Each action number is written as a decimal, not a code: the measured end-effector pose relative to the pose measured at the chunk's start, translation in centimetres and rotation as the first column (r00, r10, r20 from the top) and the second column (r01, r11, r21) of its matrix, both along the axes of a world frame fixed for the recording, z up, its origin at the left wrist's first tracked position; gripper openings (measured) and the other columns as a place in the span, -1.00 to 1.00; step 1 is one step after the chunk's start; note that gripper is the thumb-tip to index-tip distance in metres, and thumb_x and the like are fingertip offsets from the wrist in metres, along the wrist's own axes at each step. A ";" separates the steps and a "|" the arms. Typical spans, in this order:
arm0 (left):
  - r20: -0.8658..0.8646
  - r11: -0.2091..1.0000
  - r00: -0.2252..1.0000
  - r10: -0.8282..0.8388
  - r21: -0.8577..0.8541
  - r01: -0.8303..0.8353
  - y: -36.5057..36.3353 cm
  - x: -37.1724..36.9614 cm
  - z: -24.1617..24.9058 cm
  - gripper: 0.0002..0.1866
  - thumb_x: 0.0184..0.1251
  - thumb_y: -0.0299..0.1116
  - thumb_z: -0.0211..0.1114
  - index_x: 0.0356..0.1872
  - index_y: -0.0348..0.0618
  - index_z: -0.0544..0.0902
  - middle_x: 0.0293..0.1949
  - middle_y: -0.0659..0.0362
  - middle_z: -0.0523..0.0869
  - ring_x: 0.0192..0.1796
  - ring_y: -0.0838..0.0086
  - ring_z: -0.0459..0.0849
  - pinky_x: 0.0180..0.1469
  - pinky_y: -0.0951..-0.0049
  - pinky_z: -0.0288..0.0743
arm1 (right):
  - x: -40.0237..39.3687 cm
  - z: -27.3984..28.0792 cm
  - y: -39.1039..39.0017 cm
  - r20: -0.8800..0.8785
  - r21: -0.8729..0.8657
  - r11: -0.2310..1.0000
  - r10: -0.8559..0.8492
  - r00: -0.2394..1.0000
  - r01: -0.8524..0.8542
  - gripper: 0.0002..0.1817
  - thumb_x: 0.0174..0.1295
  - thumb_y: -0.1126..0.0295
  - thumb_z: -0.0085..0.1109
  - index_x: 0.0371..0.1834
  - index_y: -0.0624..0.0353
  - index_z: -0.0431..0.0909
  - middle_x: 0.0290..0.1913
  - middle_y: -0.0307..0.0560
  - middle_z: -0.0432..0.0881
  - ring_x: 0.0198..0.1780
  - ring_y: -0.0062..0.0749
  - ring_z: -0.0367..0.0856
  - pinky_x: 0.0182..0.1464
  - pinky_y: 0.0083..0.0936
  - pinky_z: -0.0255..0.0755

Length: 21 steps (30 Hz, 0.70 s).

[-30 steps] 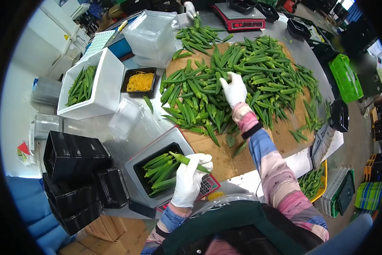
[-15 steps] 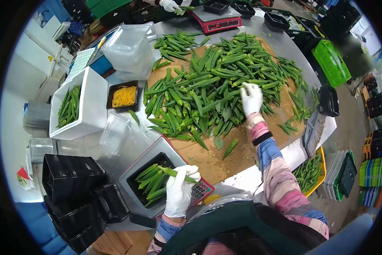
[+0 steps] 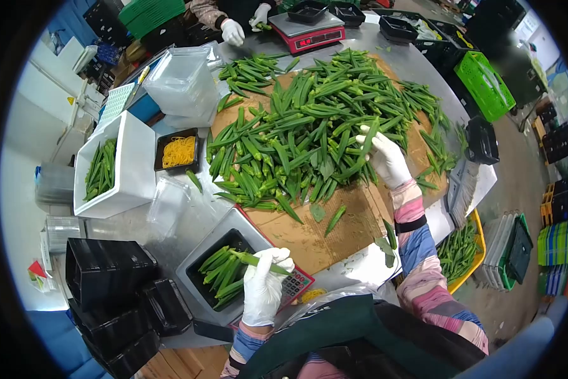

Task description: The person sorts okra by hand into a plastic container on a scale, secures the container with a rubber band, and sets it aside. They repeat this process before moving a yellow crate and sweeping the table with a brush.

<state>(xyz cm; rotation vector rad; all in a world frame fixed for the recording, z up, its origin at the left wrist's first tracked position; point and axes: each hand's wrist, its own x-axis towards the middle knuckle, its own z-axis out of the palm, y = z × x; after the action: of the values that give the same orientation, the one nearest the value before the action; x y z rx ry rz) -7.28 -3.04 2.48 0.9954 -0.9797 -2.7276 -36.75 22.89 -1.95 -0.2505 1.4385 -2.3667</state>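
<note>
My left hand (image 3: pixel 263 287), in a white glove, is closed on a green okra pod (image 3: pixel 247 258) above a black tray (image 3: pixel 209 292). That tray holds several pods and rests on a scale (image 3: pixel 189 268) with a red keypad. At the right of the big okra pile (image 3: pixel 315 114), my gloved right hand (image 3: pixel 386 155) pinches a single pod (image 3: pixel 371 135) that points upward. Brown cardboard (image 3: pixel 296 238) lies under the pile, with a loose pod (image 3: pixel 335 219) near its front.
A white foam box (image 3: pixel 138 158) with okra, a tray of yellow bands (image 3: pixel 181 150) and clear lids (image 3: pixel 181 82) are left. Black trays (image 3: pixel 101 268) stand front left. Across the table are a co-worker's gloved hands (image 3: pixel 233 32) and a red scale (image 3: pixel 312 41).
My right hand has drawn back slightly to the right and lifted a pod. My left hand stays near the tray. Another pod now shows beside my right forearm. The co-worker's second hand has come into view.
</note>
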 end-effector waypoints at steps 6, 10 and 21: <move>-0.003 1.000 1.000 -0.021 -0.001 0.021 0.3 0.2 0.3 -0.80 0.55 -0.34 0.21 -0.05 -0.29 0.62 -0.13 0.02 0.75 -0.17 0.30 0.72 0.00 0.20 0.63 | 0.9 -0.2 1.4 0.110 -0.167 0.986 0.038 0.993 -0.020 -0.48 0.46 0.30 0.11 0.40 0.34 0.41 0.04 -0.07 0.73 -0.03 -0.46 0.64 0.05 -0.50 0.47; -0.002 1.000 1.000 -0.030 0.003 0.030 0.0 0.3 0.1 -0.80 0.54 -0.34 0.22 -0.05 -0.29 0.62 -0.13 0.02 0.75 -0.15 0.29 0.72 0.01 0.20 0.63 | 1.0 -1.1 2.6 0.138 -0.229 0.973 0.052 0.989 -0.019 -0.47 0.46 0.31 0.12 0.42 0.35 0.39 0.01 -0.08 0.72 -0.04 -0.44 0.64 0.08 -0.46 0.50; 0.047 0.994 0.994 -0.097 0.060 0.094 1.1 -1.9 1.8 -0.59 0.54 -0.35 0.23 0.31 -0.24 0.45 0.07 0.00 0.70 0.03 0.34 0.71 0.05 0.26 0.65 | 6.8 4.5 -3.5 0.008 0.436 0.844 0.343 0.939 -0.312 -0.57 0.40 0.27 0.19 0.25 0.27 0.59 0.04 -0.10 0.74 -0.06 -0.48 0.69 0.06 -0.47 0.55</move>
<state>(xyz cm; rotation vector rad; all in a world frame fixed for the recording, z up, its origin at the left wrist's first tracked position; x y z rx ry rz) -9.20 -1.93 4.25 1.0568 -0.9854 -2.8372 -29.91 19.40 2.56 -0.4252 1.7491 -1.7304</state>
